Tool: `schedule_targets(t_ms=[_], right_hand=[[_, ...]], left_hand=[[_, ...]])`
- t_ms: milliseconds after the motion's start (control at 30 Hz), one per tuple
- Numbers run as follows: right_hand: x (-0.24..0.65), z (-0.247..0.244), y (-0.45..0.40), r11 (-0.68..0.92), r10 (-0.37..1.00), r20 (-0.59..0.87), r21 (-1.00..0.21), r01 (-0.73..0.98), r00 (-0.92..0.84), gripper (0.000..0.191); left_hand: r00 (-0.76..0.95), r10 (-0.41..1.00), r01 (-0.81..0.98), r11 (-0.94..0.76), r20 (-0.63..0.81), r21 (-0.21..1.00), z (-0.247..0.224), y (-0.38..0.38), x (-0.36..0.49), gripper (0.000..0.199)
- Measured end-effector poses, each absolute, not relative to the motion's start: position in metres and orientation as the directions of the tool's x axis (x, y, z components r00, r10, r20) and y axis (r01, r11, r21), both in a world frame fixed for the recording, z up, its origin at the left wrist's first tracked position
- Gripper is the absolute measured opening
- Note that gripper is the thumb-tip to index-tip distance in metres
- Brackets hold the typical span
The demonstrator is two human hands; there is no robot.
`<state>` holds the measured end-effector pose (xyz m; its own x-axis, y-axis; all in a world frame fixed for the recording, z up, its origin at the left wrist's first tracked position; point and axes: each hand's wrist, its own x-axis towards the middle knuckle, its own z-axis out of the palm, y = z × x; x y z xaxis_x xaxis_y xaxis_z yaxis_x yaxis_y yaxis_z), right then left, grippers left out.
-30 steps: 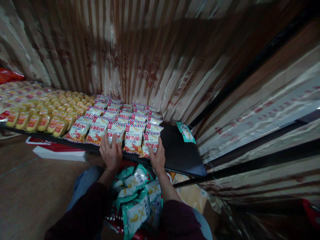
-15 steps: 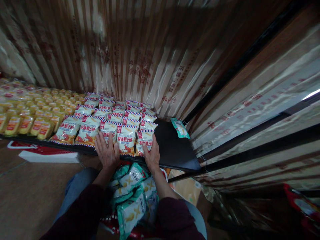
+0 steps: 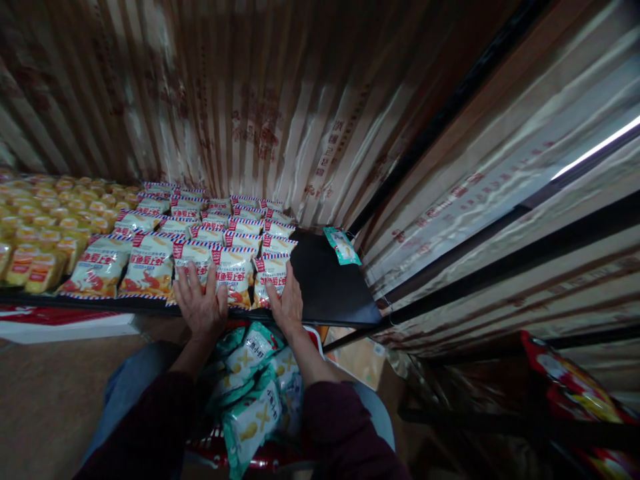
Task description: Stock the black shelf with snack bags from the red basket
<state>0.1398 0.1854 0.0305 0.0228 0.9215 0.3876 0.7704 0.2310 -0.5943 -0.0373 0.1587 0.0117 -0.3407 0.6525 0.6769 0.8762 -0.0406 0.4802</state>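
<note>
Rows of white and red snack bags [image 3: 233, 275] stand on a black shelf [image 3: 330, 287]. My left hand [image 3: 201, 305] lies with spread fingers against the front of a bag in the nearest row. At the right end of that row my right hand [image 3: 287, 300] rests on the front and right side of another bag [image 3: 270, 272], its fingers apart. Both palms face the bags, and neither hand is closed round one. Below my forearms, green and white bags [image 3: 254, 413] fill a red basket [image 3: 215, 445].
Yellow packaged cakes [image 3: 40, 267] cover the shelf's left part. One green bag [image 3: 343, 245] lies near its right end. A dark metal post [image 3: 390, 190] and bar [image 3: 450, 303] frame that end, with pleated curtain behind. A cardboard box [image 3: 357, 357] sits below.
The view has shifted, so shelf, bags and hands appear further left. Both hands remain against the front-row bags, with little visible movement relative to them.
</note>
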Motion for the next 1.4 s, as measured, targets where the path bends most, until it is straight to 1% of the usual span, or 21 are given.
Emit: schedule_targets(t_ms=[133,200,333,500,567,667,767,900,1133,1233,1400], right_hand=[[0.141,0.027,0.185,0.284,0.889,0.458,-0.595,0.752,0.026,0.069],[0.141,0.025,0.186,0.283,0.876,0.48,-0.605,0.744,0.056,0.067],[0.141,0.023,0.188,0.233,0.87,0.469,-0.664,0.711,0.153,0.063],[0.135,0.027,0.189,0.198,0.858,0.451,-0.731,0.653,0.244,0.064],[0.131,0.029,0.189,0.199,0.847,0.464,-0.728,0.656,0.259,0.064],[0.125,0.03,0.189,0.188,0.841,0.485,-0.679,0.709,0.241,0.064],[0.12,0.03,0.189,0.162,0.863,0.462,-0.636,0.754,0.204,0.062],[0.115,0.028,0.19,0.127,0.885,0.42,-0.635,0.762,0.202,0.062],[0.122,0.029,0.189,0.123,0.887,0.396,-0.697,0.706,0.237,0.072],[0.132,0.031,0.192,0.107,0.891,0.369,-0.737,0.667,0.264,0.072],[0.139,0.036,0.205,0.11,0.911,0.326,-0.782,0.614,0.252,0.072]], left_hand=[[-0.311,0.641,0.889,-0.066,0.702,0.453,0.014,0.156,-0.037,0.055],[-0.299,0.644,0.89,-0.078,0.705,0.449,0.014,0.156,-0.036,0.059],[-0.309,0.64,0.884,-0.079,0.704,0.461,0.013,0.156,-0.035,0.062],[-0.294,0.626,0.906,-0.059,0.723,0.42,0.014,0.158,-0.033,0.062],[-0.276,0.617,0.915,-0.066,0.737,0.398,0.015,0.158,-0.033,0.063],[-0.241,0.591,0.93,-0.088,0.77,0.358,0.018,0.16,-0.032,0.061],[-0.232,0.58,0.933,-0.094,0.781,0.347,0.019,0.161,-0.031,0.062],[-0.226,0.591,0.934,-0.095,0.774,0.345,0.019,0.162,-0.029,0.064],[-0.224,0.574,0.927,-0.123,0.787,0.354,0.018,0.162,-0.029,0.068],[-0.232,0.579,0.923,-0.122,0.781,0.365,0.017,0.162,-0.028,0.068],[-0.226,0.586,0.926,-0.118,0.778,0.358,0.018,0.162,-0.027,0.071]])
